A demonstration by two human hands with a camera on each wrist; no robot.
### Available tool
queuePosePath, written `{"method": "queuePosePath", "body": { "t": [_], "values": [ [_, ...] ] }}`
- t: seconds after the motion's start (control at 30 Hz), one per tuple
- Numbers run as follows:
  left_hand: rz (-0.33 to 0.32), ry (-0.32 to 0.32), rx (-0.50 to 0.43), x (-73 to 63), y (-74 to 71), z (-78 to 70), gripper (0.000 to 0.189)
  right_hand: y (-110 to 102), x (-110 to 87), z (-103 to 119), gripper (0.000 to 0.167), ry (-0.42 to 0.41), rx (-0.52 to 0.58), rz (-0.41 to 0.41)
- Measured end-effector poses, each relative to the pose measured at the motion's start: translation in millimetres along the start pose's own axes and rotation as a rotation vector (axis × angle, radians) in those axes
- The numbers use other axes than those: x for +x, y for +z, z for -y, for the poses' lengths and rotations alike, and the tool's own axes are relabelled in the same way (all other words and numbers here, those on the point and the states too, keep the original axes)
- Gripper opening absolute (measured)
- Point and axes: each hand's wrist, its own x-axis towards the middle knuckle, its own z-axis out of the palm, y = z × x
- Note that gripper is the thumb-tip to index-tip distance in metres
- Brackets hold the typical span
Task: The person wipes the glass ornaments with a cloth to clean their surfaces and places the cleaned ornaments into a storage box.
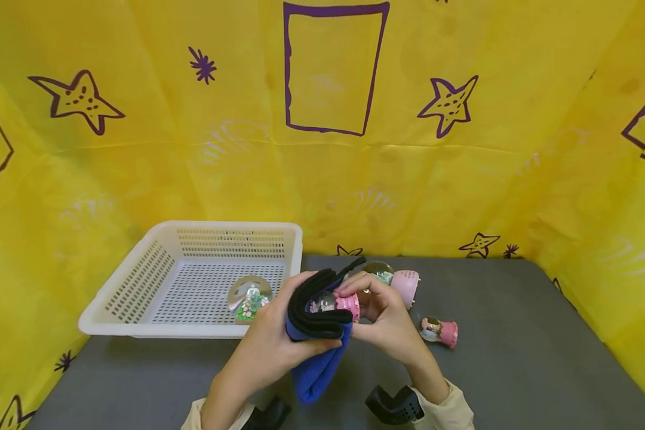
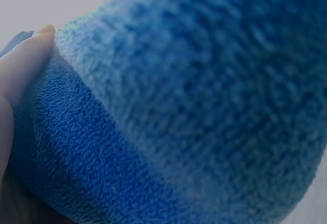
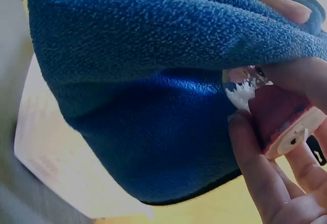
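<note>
My left hand (image 1: pixel 266 340) grips a folded blue towel (image 1: pixel 319 373) with black edging, wrapped around the glass dome of a small snow globe (image 1: pixel 348 304). The globe's pink base sticks out to the right, held in the fingers of my right hand (image 1: pixel 392 316). In the right wrist view the snow globe (image 3: pixel 278 114) is tilted, with its underside toward the camera and its dome partly hidden by the towel (image 3: pixel 148 45). Blue towel (image 2: pixel 179 106) fills most of the left wrist view, with a left fingertip pressed on it.
A white plastic basket (image 1: pixel 156 330) stands at left on the grey table (image 1: pixel 516 358), with a snow globe (image 1: pixel 251 301) inside. Behind my right hand lies another globe with a pale pink base (image 1: pixel 406 288). A small pink-based snow globe (image 1: pixel 439 332) lies on its side to the right.
</note>
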Motion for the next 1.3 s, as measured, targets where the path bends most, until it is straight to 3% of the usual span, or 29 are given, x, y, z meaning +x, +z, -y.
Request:
{"method": "queuePosePath", "body": {
  "t": [0.1, 0.33, 0.77, 0.9, 1.1, 1.3],
  "values": [
    [-0.042, 0.023, 0.085, -0.1, 1.7, -0.5, 0.074, 1.2, 0.5, -0.8, 0.035, 0.013, -0.008, -0.016],
    [-0.139, 0.192, 0.148, 1.2, 5.0, 2.4, 0.058, 0.6, -2.4, 1.2, 0.041, 0.106, -0.034, -0.053],
    [-0.279, 0.259, 0.08, 2.7, 2.5, 6.2, 0.044, -0.6, -1.8, 4.0, 0.047, 0.305, 0.067, -0.028],
    [-0.294, 0.282, 0.024, 2.9, 0.9, 5.4, 0.045, 0.1, -0.6, 5.3, 0.048, 0.301, 0.086, -0.027],
    [-0.192, 0.192, -0.064, 0.7, -1.0, 1.6, 0.057, 0.6, -2.0, 5.9, 0.043, 0.179, -0.024, -0.084],
    [-0.057, -0.016, -0.09, -1.3, -4.2, -0.7, 0.067, 3.1, -0.5, 2.2, 0.04, 0.005, -0.07, -0.09]
  ]
}}
